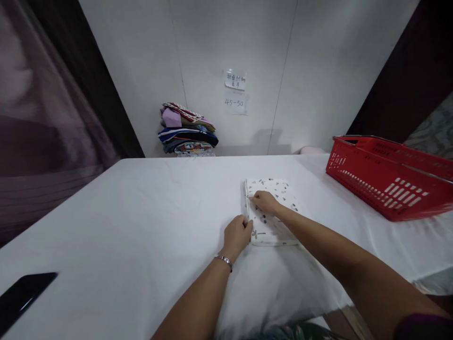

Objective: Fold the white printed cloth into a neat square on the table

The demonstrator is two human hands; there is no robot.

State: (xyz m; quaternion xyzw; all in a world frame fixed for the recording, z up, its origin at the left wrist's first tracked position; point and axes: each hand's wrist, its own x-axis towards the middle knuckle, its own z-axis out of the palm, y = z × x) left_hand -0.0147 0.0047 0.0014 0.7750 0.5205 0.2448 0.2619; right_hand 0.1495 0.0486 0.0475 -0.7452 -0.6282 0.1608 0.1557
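A white cloth [274, 232] with small grey and dark prints lies folded into a thick, flat rectangle on the white-covered table. My left hand [236, 234], a silver band at its wrist, is closed at the near part of the cloth's left edge, with thumb and curled fingers against it. Over the top of the cloth reaches my right hand [265, 202], its fingers pinched together at the left edge, farther from me. The fingertips of both hands are partly hidden.
At the right stands a red plastic basket [382, 177] with metal handles. A stack of folded clothes [187, 134] sits beyond the table's far edge, by the wall. Two paper notes [235, 92] hang there. A black phone-like slab [26, 297] lies at the near left.
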